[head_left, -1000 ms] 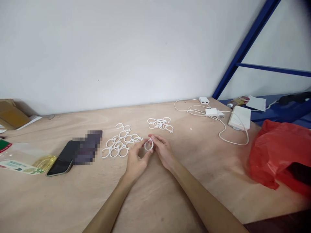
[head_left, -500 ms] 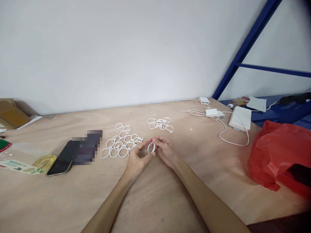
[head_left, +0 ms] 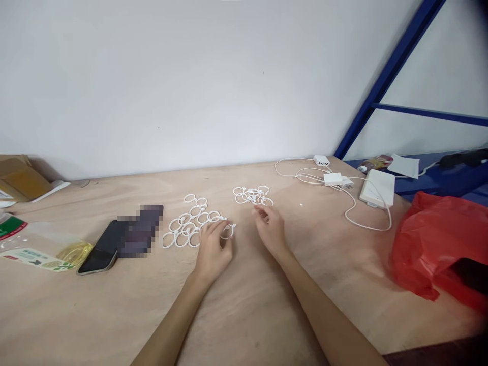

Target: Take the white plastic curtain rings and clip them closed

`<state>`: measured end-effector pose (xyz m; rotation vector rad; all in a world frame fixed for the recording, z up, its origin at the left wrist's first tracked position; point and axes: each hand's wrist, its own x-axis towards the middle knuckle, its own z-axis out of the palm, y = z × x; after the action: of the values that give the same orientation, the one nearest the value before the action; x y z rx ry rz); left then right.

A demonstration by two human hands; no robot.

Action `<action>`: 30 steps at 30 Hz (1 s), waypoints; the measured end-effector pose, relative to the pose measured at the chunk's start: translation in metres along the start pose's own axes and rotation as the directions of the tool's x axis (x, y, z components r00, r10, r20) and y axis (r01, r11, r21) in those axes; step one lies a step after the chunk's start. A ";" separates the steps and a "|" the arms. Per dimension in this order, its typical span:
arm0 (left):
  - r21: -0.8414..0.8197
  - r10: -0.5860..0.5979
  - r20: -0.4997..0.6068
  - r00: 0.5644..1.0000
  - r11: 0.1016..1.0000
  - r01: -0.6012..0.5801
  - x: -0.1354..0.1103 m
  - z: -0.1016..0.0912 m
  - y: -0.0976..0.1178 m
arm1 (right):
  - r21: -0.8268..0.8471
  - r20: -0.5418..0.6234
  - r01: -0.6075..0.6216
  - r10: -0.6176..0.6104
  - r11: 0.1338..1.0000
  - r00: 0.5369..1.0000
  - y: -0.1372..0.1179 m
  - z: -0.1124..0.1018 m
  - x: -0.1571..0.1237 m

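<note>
On the wooden table (head_left: pixel 244 305) lie two groups of white plastic rings. The larger spread (head_left: pixel 190 223) lies left of centre, and a smaller heap (head_left: pixel 252 195) sits farther back. My left hand (head_left: pixel 212 249) rests at the right edge of the larger spread, its fingers curled over one white ring (head_left: pixel 227 232) that touches the table. My right hand (head_left: pixel 270 227) hovers just in front of the smaller heap, fingers loosely bent and apart, holding nothing.
A black phone (head_left: pixel 102 252) and a blurred dark object (head_left: pixel 141 229) lie to the left, with yellow tape (head_left: pixel 74 252), packets and a cardboard box (head_left: pixel 19 178). White chargers, cables (head_left: pixel 343 195) and a power bank (head_left: pixel 377 188) sit back right. A red plastic bag (head_left: pixel 438 244) fills the right edge.
Both hands held one ring together; now my right hand has let go and moved toward the smaller heap, while my left hand has lowered the ring beside the larger spread.
</note>
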<state>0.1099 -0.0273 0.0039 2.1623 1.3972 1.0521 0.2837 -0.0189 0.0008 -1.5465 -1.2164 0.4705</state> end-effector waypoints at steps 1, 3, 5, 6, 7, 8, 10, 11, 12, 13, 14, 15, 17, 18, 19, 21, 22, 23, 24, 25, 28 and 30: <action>0.061 0.028 -0.003 1.000 0.998 -0.028 0.000 0.001 -0.003 | -0.189 -0.051 0.033 -0.043 0.981 0.998 0.005 -0.005 0.003; 0.142 0.064 -0.001 0.998 0.988 -0.063 0.000 0.002 -0.007 | -0.478 -0.047 0.012 -0.039 0.878 0.998 0.013 -0.014 0.008; 0.187 0.083 -0.001 0.997 0.979 -0.082 -0.001 0.003 -0.009 | -0.631 -0.007 -0.021 0.021 0.775 1.000 0.017 -0.019 0.009; 0.198 0.091 -0.002 0.996 0.976 -0.089 -0.001 0.004 -0.009 | -0.670 0.009 -0.025 0.042 0.742 0.999 0.018 -0.021 0.009; 0.202 0.097 -0.002 0.995 0.975 -0.095 -0.001 0.004 -0.009 | -0.694 0.023 -0.020 0.050 0.720 0.998 0.019 -0.021 0.009; 0.202 0.102 -0.004 0.995 0.974 -0.099 -0.002 0.004 -0.009 | -0.707 0.028 -0.016 0.050 0.707 0.998 0.019 -0.021 0.008; 0.197 0.109 -0.015 0.994 0.975 -0.103 -0.002 0.005 -0.008 | -0.714 0.016 -0.016 0.039 0.700 0.999 0.018 -0.020 0.008; 0.191 0.112 -0.024 0.993 0.976 -0.106 -0.002 0.005 -0.007 | -0.709 0.004 -0.019 0.031 0.705 1.000 0.018 -0.020 0.008; 0.183 0.118 -0.032 0.993 0.977 -0.110 -0.002 0.005 -0.007 | -0.695 -0.007 -0.018 0.019 0.719 1.000 0.018 -0.020 0.008; 0.172 0.125 -0.041 0.991 0.978 -0.117 -0.003 0.006 -0.006 | -0.670 -0.018 -0.013 0.001 0.743 1.000 0.018 -0.021 0.009; 0.158 0.135 -0.048 0.990 0.979 -0.126 -0.003 0.006 -0.006 | -0.625 -0.032 -0.006 -0.018 0.781 0.999 0.017 -0.021 0.010; 0.144 0.148 -0.055 0.987 0.980 -0.139 -0.003 0.006 -0.005 | -0.554 -0.045 0.001 -0.031 0.832 0.998 0.016 -0.021 0.011; 0.118 0.180 -0.062 0.982 0.978 -0.172 -0.003 0.005 -0.004 | -0.317 -0.058 -0.023 0.005 0.948 0.998 0.012 -0.020 0.012; 0.109 0.197 -0.062 0.978 0.976 -0.190 -0.003 0.004 -0.003 | -0.160 -0.044 -0.057 0.050 0.986 0.998 0.008 -0.020 0.012; 0.102 0.213 -0.057 0.975 0.973 -0.206 -0.004 0.004 -0.002 | -0.002 -0.003 -0.106 0.106 0.994 0.994 0.004 -0.019 0.011; 0.088 0.240 -0.044 0.970 0.968 -0.236 -0.004 0.002 0.001 | 0.242 0.152 -0.233 0.201 0.942 0.968 -0.005 -0.016 0.007; 0.080 0.251 -0.036 0.967 0.966 -0.248 -0.005 0.002 0.002 | 0.313 0.249 -0.302 0.229 0.900 0.941 -0.009 -0.015 0.005; 0.068 0.262 -0.027 0.965 0.963 -0.260 -0.005 0.001 0.004 | 0.355 0.350 -0.366 0.241 0.861 0.905 -0.013 -0.013 0.002; 0.053 0.273 -0.017 0.962 0.961 -0.271 -0.005 0.001 0.005 | 0.375 0.442 -0.421 0.240 0.826 0.864 -0.017 -0.012 -0.001; 0.035 0.283 -0.008 0.959 0.959 -0.283 -0.005 0.000 0.006 | 0.385 0.515 -0.464 0.232 0.798 0.825 -0.019 -0.010 -0.004; -0.011 0.302 -0.020 0.953 0.953 -0.303 -0.004 0.000 0.007 | 0.422 0.601 -0.514 0.194 0.747 0.775 -0.025 -0.006 -0.010; -0.017 0.307 -0.058 0.950 0.951 -0.308 -0.003 0.000 0.007 | 0.454 0.614 -0.529 0.179 0.717 0.769 -0.026 -0.005 -0.011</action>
<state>0.1135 -0.0336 0.0069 2.4016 1.0805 1.2378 0.2710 -0.0332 0.0226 -1.0950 -0.9792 1.5044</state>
